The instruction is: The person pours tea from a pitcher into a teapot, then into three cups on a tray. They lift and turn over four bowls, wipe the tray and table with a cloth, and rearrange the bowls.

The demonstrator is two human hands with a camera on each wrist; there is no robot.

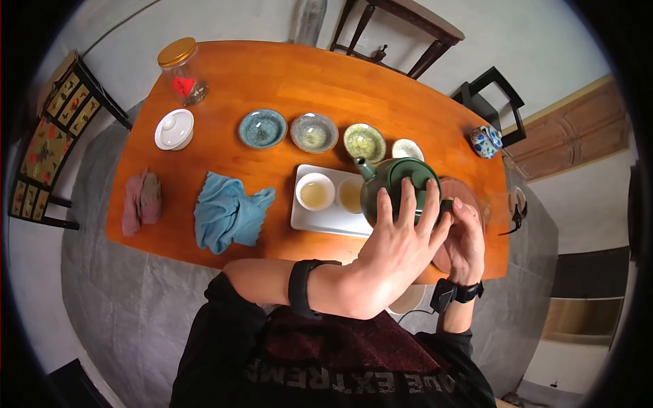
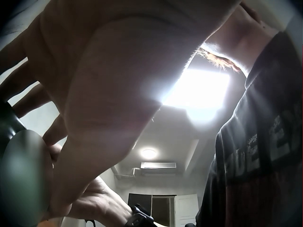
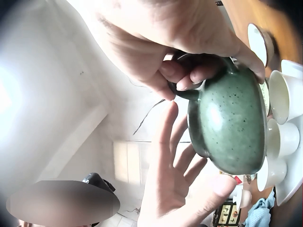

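Note:
A dark green teapot is held above the right end of a white tray, its spout pointing left and away from the body. My right hand grips the teapot's handle, fingers curled through the loop in the right wrist view. Spread over the lid are the fairly straight fingers of my left hand. On the tray stand a white cup of pale yellow liquid and a second cup, partly covered by the teapot. The right wrist view shows several white cups there.
Behind the tray is a row of bowls: blue, grey, yellow-green and white. A blue cloth, lidded white bowl and glass jar lie left. A brown round board sits right.

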